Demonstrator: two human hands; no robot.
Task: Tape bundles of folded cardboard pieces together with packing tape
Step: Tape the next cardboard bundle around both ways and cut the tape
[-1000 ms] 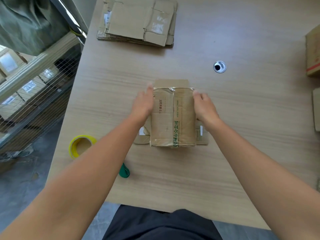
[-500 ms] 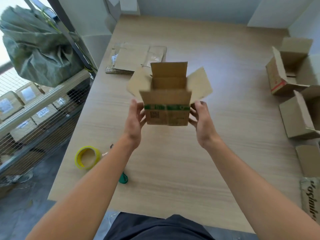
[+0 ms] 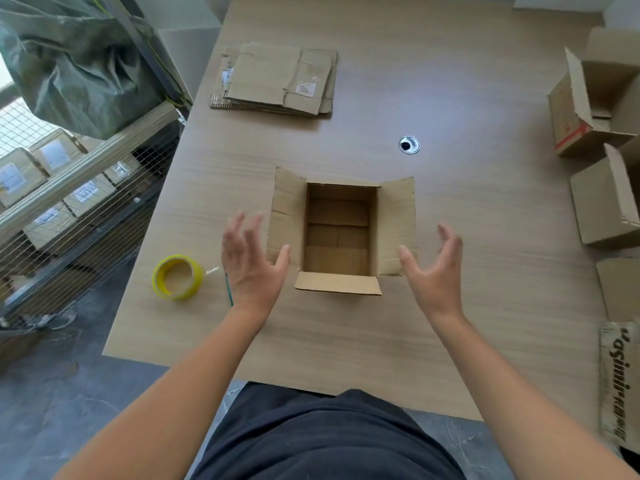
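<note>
An open cardboard box (image 3: pixel 341 233) stands upright in the middle of the wooden table (image 3: pixel 450 81), its top flaps spread outward and nothing inside. My left hand (image 3: pixel 251 259) hovers just left of the box with fingers spread, holding nothing. My right hand (image 3: pixel 434 268) hovers just right of it, also spread and apart from the flap. A yellow roll of packing tape (image 3: pixel 177 277) lies on the table to the left. A stack of flattened cardboard pieces (image 3: pixel 277 81) lies at the far left of the table.
A thin green-handled tool (image 3: pixel 228 287) lies between the tape and my left hand. Several assembled boxes (image 3: pixel 595 109) stand along the right edge. A metal cable hole (image 3: pixel 409 144) sits behind the box. A wire rack (image 3: pixel 69 188) with parcels stands left of the table.
The box was flipped from bottom-up, lifted by both hands, then set down upright on the table. Both hands have let go and spread apart beside it.
</note>
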